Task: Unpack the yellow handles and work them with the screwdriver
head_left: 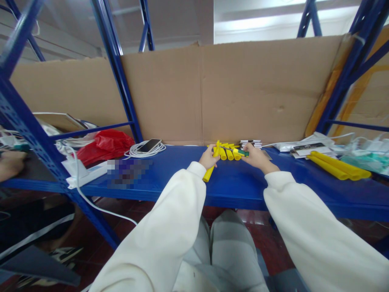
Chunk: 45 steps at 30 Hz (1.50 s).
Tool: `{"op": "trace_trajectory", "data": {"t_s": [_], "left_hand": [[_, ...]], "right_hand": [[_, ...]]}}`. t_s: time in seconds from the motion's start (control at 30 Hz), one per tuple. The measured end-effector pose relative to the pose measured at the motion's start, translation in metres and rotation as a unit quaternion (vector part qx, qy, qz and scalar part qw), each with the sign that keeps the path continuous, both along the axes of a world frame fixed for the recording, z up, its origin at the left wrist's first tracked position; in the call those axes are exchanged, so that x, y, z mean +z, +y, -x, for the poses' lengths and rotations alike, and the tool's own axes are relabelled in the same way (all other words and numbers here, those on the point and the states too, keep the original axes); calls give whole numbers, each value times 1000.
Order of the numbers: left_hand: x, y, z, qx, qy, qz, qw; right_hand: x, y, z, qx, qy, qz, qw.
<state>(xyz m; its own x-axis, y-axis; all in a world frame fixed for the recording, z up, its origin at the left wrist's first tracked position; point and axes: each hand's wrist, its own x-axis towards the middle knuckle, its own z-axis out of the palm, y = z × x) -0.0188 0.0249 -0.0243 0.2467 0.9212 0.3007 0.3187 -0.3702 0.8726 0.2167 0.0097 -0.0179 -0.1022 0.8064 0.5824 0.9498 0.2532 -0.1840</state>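
My left hand (pixel 208 157) is closed around a yellow tube (pixel 208 174), which stands at a tilt over the blue shelf top (pixel 243 180). In my right hand (pixel 254 155) is a screwdriver (pixel 242 152) with a yellow and green handle, its shaft pointing left toward the upper part of that tube. Whether the tip touches the tube is too small to tell. Several more yellow tubes (pixel 230 155) lie side by side between and behind my hands.
Right of me lie more yellow tubes (pixel 340 165) beside plastic packets (pixel 313 144). On the left are a phone (pixel 150 145) on a coiled white cable (pixel 132 152), a red plastic bag (pixel 106 145) and a power strip (pixel 91 174). Cardboard (pixel 243 93) closes the back. Another person's hand (pixel 11 164) shows far left.
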Motion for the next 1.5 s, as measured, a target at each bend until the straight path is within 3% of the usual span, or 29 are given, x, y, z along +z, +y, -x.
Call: {"op": "trace_trajectory", "data": {"t_s": [0.33,0.5,0.73,1.17,1.5], "left_hand": [[2,-2,1,-12,-10,2,1000],[6,-7,0,-25,-9,17,1000],[2,0,0,-9,-6,7,1000],[2,-5,-2,-4,-8,-2,1000],[3,-4,0,-4,5,-2,1000]], "right_hand": [[2,-1,2,-3,-10,-5,1000],[2,-4,4,-35,-29,32,998],[8,-8,7,-21,-5,48,999],[2,2,-3,-13,-11,-43,999],[9,-10,6,-82,-32,21,996]]}}
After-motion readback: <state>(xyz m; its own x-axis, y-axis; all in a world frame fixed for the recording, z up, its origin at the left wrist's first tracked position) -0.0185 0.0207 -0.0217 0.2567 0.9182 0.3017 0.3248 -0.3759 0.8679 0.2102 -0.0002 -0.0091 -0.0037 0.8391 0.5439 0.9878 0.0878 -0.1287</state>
